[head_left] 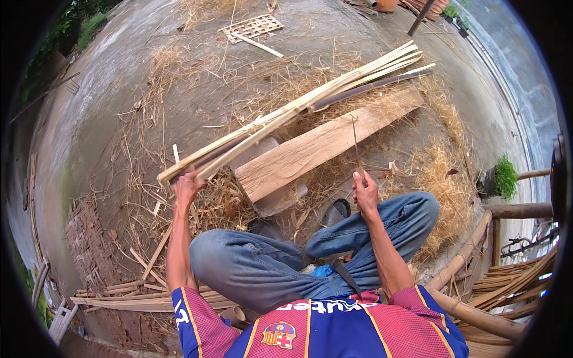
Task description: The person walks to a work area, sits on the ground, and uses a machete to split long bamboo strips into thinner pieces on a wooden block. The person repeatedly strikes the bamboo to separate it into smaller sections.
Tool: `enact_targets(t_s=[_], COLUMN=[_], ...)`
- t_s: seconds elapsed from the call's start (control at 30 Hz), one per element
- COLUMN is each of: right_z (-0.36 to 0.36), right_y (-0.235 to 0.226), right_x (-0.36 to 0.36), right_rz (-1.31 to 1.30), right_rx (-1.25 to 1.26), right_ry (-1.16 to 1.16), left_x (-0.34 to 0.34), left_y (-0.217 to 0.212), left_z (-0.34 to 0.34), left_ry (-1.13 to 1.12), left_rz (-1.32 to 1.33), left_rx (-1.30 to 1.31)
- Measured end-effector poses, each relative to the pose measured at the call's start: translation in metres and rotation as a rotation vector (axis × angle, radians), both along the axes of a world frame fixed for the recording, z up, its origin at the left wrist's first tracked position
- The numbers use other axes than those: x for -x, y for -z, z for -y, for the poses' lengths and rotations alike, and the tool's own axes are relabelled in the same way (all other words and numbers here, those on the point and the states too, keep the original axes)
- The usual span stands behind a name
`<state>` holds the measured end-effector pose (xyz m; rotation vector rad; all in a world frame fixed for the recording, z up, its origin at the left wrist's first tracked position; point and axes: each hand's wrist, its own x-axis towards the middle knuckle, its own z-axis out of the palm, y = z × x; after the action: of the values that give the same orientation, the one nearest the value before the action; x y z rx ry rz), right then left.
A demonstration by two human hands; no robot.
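My left hand (188,185) is closed around the near end of a bundle of long split bamboo strips (292,110). The bundle is pale with a dark-skinned strip in it. It slants up to the far right, just beyond a thick wooden plank (325,146). In my right hand (365,194) is a thin, dark-bladed knife (357,146), gripped by its handle near my bent right knee. Its narrow blade points away from me over the plank, seen nearly edge-on. The plank lies tilted on a pale block (280,201) in front of my feet.
Curly bamboo shavings (444,191) cover the ground around the plank. A woven lattice piece (256,27) lies farther off. Bamboo poles (462,253) and a potted plant (504,179) stand at right. Cut strips (143,301) are piled at left beside a woven mat (92,244).
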<state>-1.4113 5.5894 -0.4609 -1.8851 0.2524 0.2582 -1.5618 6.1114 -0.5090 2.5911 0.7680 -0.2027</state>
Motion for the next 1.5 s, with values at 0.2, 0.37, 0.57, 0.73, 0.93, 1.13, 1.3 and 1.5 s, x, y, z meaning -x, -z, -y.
enact_targets(t_s=[0.2,0.37,0.57,0.73,0.93,1.13,1.3,1.5], right_z=[0.003,-0.001,-0.005,-0.005,-0.020,-0.035,-0.013,-0.054], right_y=[-0.017,-0.020,0.025,0.013,0.030,0.022,0.089,0.067], right_x=[0.020,0.049,0.044,0.043,0.021,-0.024,-0.046,0.006], right_rz=[-0.143,-0.663,-0.486,-0.212,0.509,0.245,0.202,0.104], right_rx=[-0.130,-0.434,-0.621,-0.532,0.219,0.680,0.819,0.567], right_ry=[-0.132,-0.310,0.240,0.414,0.010,-0.344,-0.385,-0.799], left_x=[-0.023,-0.022,-0.023,-0.023,0.027,0.049,0.076,0.062], left_y=[-0.017,-0.038,-0.084,-0.125,-0.044,-0.039,-0.032,-0.021], left_z=[-0.026,-0.012,0.001,0.029,0.104,0.142,0.133,0.148], left_ry=[0.110,0.212,0.214,0.115,-0.061,-0.225,-0.232,-0.209], left_rz=[0.123,0.174,0.121,0.499,0.188,-0.224,-0.240,-0.218], left_rx=[-0.252,-0.432,-0.335,-0.048,0.675,1.220,1.203,1.116])
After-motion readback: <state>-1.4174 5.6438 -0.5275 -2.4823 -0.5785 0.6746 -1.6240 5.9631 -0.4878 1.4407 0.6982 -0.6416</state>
